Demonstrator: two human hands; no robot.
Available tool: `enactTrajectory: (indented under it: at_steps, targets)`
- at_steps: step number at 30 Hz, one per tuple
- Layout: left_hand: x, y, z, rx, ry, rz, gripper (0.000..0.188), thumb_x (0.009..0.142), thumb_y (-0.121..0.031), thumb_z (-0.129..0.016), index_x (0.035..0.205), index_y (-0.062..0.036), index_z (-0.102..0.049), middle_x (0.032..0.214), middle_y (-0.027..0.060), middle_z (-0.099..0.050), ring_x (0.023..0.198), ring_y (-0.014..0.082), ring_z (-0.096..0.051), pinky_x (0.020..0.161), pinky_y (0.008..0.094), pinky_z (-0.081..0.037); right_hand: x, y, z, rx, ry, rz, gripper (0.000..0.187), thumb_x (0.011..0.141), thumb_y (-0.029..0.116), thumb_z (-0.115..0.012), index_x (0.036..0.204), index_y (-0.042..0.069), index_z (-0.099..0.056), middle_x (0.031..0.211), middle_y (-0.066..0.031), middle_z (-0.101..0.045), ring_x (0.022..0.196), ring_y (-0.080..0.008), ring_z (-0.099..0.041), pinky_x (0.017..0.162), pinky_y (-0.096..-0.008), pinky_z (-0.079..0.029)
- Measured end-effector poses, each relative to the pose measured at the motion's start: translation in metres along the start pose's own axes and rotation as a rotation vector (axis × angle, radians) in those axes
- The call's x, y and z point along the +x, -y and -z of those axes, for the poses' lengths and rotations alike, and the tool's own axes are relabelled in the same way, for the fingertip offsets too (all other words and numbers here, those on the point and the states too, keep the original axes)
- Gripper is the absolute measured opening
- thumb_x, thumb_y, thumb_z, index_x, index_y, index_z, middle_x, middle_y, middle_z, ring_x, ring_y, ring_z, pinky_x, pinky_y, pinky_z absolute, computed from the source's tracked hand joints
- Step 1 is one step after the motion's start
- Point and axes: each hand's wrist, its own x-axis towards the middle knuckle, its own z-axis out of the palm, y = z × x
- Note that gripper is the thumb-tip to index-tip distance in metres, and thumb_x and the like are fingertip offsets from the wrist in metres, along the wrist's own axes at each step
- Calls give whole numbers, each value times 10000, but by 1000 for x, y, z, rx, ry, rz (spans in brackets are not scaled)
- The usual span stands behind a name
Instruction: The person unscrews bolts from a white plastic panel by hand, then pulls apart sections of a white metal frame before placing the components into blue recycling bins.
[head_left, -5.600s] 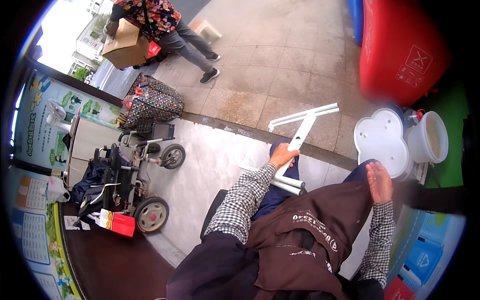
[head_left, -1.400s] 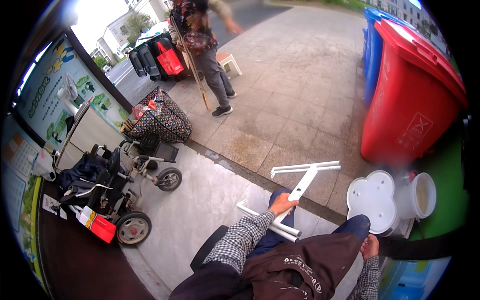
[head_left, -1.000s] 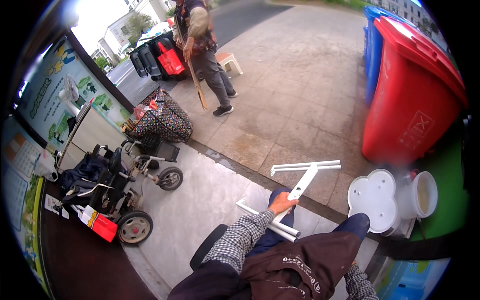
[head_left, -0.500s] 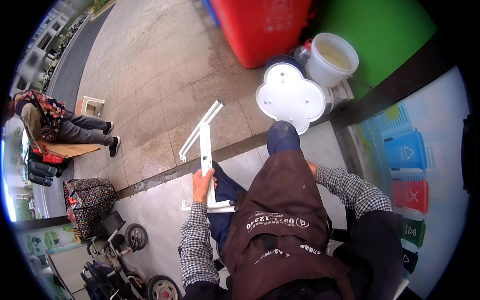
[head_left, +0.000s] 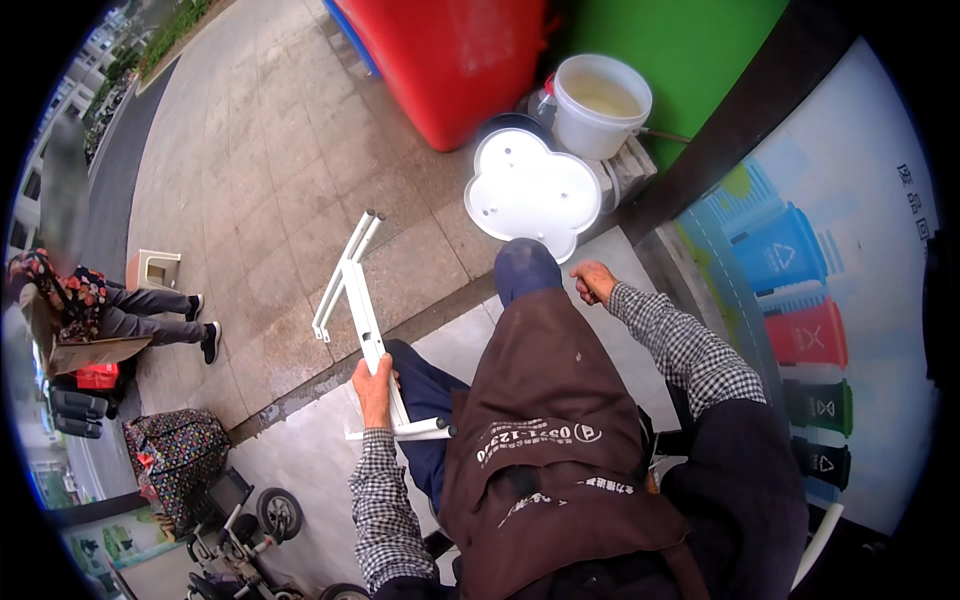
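My left hand (head_left: 374,390) is wrapped round the flat bar of a white metal frame (head_left: 362,312), with paired tubes at both its far and near ends. The frame lies slantwise by my left leg. My right hand (head_left: 594,283) hovers to the right of my right knee, its fingers curled closed; whether anything small is in them is hidden. Just beyond that knee is a white clover-shaped panel (head_left: 528,188) with small fittings on its face, apart from both hands. A brown apron (head_left: 550,380) covers my lap.
A white bucket of cloudy liquid (head_left: 601,105) stands beyond the panel, beside a red bin (head_left: 450,60). At left, another person (head_left: 90,310) holds cardboard near a small stool (head_left: 154,270). A patterned bag (head_left: 178,455) sits on a wheeled cart (head_left: 240,530). A printed wall panel (head_left: 790,260) rises at right.
My right hand has come out from behind the apron into view beside the knee. The left hand still grips the frame. The whole view has swung a little to the right.
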Motion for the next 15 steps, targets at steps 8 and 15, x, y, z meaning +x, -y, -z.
enactTrajectory:
  at_steps: [8,15]
  targets:
    - [18,-62,13,279,-227,-525,292,929,-224,-735,1011,26,-610,805,175,-673,715,293,-672,657,411,-526,-70,86,-43,155,80,337,263,922,90,-483,1170,36,-554,715,1,-555,513,-91,-491,455,-260,-395]
    - [-19,-133,-17,387,-189,-734,377,917,-189,-751,1198,-20,-564,889,249,-708,822,435,-721,661,477,-559,-131,119,-173,-58,353,504,410,1041,447,-595,1193,67,-611,826,41,-556,573,-19,-398,500,-201,-316]
